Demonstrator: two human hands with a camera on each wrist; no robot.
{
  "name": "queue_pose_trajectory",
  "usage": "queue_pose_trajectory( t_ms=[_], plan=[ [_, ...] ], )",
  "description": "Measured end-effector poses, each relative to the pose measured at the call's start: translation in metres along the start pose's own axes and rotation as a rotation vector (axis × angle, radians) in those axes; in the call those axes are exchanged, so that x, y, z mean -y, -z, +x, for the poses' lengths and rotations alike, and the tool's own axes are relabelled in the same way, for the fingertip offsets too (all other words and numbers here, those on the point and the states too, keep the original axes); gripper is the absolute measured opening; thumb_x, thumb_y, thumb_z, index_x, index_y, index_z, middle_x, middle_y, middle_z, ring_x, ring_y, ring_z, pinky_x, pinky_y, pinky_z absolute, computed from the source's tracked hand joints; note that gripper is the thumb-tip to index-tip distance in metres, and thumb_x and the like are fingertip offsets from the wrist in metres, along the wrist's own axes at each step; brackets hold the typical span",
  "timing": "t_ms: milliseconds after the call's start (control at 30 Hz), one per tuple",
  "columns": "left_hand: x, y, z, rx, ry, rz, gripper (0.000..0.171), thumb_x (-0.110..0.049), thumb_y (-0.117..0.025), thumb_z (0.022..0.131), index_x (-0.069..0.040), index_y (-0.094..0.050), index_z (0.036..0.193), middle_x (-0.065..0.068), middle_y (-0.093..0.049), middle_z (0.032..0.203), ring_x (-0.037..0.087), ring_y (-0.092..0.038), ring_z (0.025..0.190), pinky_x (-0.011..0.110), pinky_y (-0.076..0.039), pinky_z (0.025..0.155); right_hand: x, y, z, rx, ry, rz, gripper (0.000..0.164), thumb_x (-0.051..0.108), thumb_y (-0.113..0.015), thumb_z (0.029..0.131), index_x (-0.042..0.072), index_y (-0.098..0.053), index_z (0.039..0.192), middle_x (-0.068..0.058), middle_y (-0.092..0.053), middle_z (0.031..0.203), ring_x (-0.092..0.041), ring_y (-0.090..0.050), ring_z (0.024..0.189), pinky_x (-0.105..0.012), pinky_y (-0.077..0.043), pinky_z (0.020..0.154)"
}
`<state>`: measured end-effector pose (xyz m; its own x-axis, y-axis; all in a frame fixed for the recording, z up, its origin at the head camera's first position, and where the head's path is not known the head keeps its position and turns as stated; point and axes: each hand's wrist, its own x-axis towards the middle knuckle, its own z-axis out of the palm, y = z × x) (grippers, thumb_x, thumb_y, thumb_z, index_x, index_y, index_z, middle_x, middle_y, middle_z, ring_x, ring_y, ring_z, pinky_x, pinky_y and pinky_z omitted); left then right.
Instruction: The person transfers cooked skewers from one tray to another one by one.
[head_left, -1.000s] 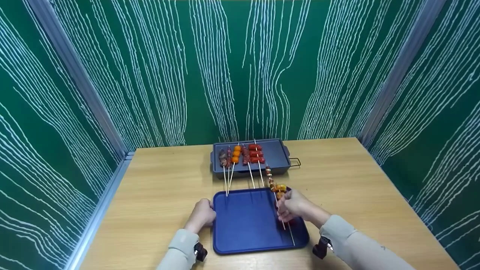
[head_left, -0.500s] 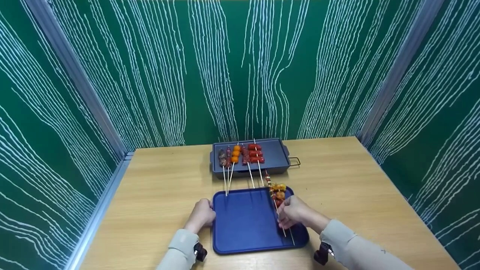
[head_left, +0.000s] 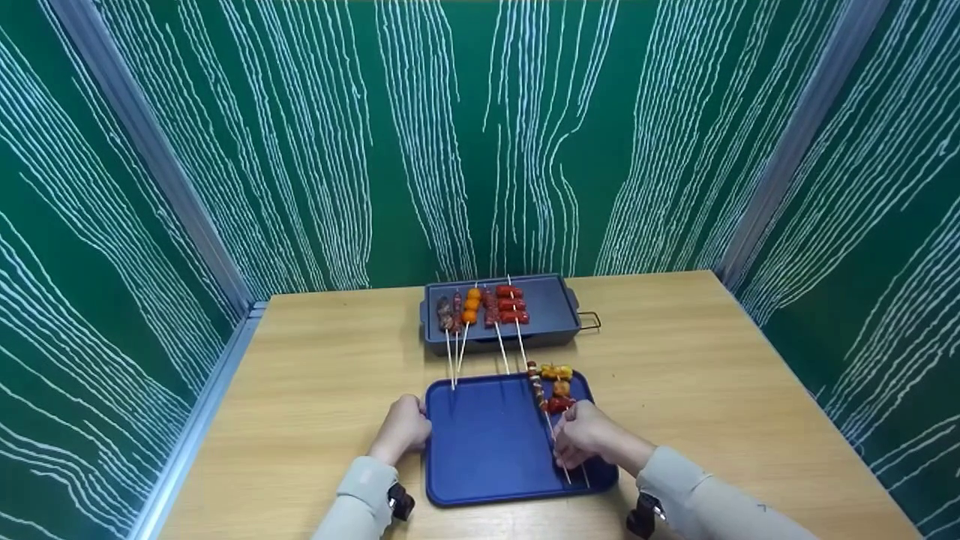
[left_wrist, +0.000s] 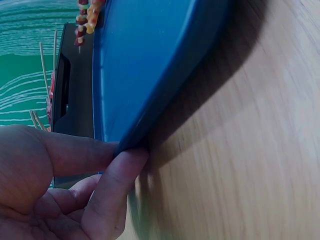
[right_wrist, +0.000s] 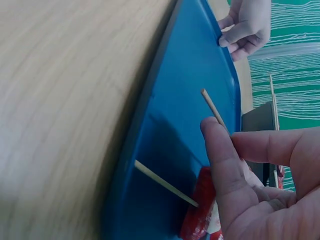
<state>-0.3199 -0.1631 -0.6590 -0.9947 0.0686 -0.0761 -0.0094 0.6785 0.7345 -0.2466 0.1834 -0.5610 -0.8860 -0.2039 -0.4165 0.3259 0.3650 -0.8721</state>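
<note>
My left hand (head_left: 406, 429) pinches the left rim of a blue tray (head_left: 484, 442) between thumb and finger; the left wrist view shows this grip on the tray edge (left_wrist: 150, 112). Over the tray's right part, my right hand (head_left: 588, 435) pinches the stick of a thin kebab skewer (head_left: 535, 385) strung with small dark and pale pieces. In the right wrist view its stick (right_wrist: 212, 106) pokes out past the fingertips. A second skewer (head_left: 561, 388), with yellow, orange and red pieces, lies on the tray just right of it, partly behind my right hand.
Behind the tray stands a dark grill pan (head_left: 551, 307) with a wire handle (head_left: 590, 321) at its right. Several skewers lie on its left and middle, their sticks jutting toward the tray. Green patterned walls (head_left: 480, 135) enclose the wooden table (head_left: 330, 360).
My right hand has drawn the thin skewer down and toward me, so its tip has moved from near the grill pan to the tray's far rim. My left hand stays put.
</note>
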Motion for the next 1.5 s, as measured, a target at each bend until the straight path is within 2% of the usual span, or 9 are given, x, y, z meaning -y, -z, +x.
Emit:
queue_pose_trajectory(
  t_ms=[167, 333, 700, 933, 1133, 1367, 1500],
  plan=[
    [-0.001, 0.000, -0.003, -0.021, -0.032, -0.019, 0.035, 0.005, -0.045, 0.072, -0.026, -0.033, 0.063, -0.011, -0.029, 0.061, 0.011, -0.033, 0.052, 0.027, -0.026, 0.046, -0.002, -0.004, -0.001, -0.027, -0.016, 0.006, 0.012, -0.016, -0.062, 0.082, -0.005, -0.063, 0.086, -0.015, -0.068, 0.067, -0.021, -0.069, 0.054, -0.033, -0.062, 0.053],
    [0.002, -0.003, -0.002, -0.041, -0.056, -0.012, 0.034, 0.005, -0.046, 0.070, -0.026, -0.034, 0.063, -0.010, -0.030, 0.062, 0.011, -0.036, 0.053, 0.027, -0.027, 0.046, -0.004, -0.007, -0.002, -0.051, -0.019, -0.014, 0.009, -0.015, -0.062, 0.083, -0.008, -0.064, 0.088, -0.018, -0.069, 0.069, -0.022, -0.070, 0.053, -0.035, -0.063, 0.054],
    [-0.002, 0.000, -0.004, -0.027, -0.019, -0.021, 0.031, 0.005, -0.048, 0.071, -0.024, -0.039, 0.065, -0.008, -0.037, 0.063, 0.014, -0.042, 0.055, 0.028, -0.032, 0.048, -0.006, -0.011, -0.006, -0.080, 0.002, -0.065, 0.010, -0.015, -0.062, 0.081, -0.006, -0.067, 0.080, -0.018, -0.072, 0.066, -0.022, -0.071, 0.052, -0.036, -0.063, 0.053],
    [-0.003, 0.001, -0.002, 0.009, 0.012, -0.008, 0.035, 0.006, -0.047, 0.074, -0.025, -0.034, 0.063, -0.010, -0.032, 0.061, 0.010, -0.036, 0.051, 0.025, -0.029, 0.045, -0.007, -0.017, -0.009, -0.121, 0.026, -0.121, 0.015, -0.016, -0.060, 0.080, -0.004, -0.065, 0.073, -0.016, -0.069, 0.061, -0.024, -0.071, 0.051, -0.038, -0.063, 0.052],
    [-0.001, -0.001, -0.001, -0.013, -0.002, 0.008, 0.035, 0.006, -0.046, 0.071, -0.025, -0.033, 0.062, -0.010, -0.031, 0.061, 0.011, -0.035, 0.052, 0.027, -0.027, 0.045, -0.008, -0.022, -0.009, -0.150, 0.029, -0.171, 0.022, -0.013, -0.060, 0.086, -0.002, -0.064, 0.068, -0.016, -0.069, 0.059, -0.025, -0.072, 0.051, -0.039, -0.063, 0.051],
    [-0.014, 0.004, -0.014, -0.033, -0.013, -0.053, 0.033, 0.008, -0.046, 0.070, -0.023, -0.036, 0.065, -0.007, -0.033, 0.063, 0.014, -0.039, 0.051, 0.027, -0.029, 0.044, -0.009, -0.025, -0.011, -0.177, 0.037, -0.266, 0.027, -0.009, -0.060, 0.089, -0.002, -0.066, 0.064, -0.017, -0.070, 0.058, -0.027, -0.074, 0.051, -0.040, -0.063, 0.052],
    [-0.017, 0.007, -0.014, -0.024, -0.002, -0.036, 0.033, 0.008, -0.046, 0.071, -0.023, -0.036, 0.065, -0.007, -0.034, 0.063, 0.014, -0.040, 0.051, 0.027, -0.030, 0.043, -0.009, -0.026, -0.010, -0.179, 0.039, -0.291, 0.027, -0.008, -0.059, 0.090, -0.002, -0.066, 0.064, -0.017, -0.071, 0.058, -0.028, -0.074, 0.051, -0.040, -0.063, 0.052]
  ],
)
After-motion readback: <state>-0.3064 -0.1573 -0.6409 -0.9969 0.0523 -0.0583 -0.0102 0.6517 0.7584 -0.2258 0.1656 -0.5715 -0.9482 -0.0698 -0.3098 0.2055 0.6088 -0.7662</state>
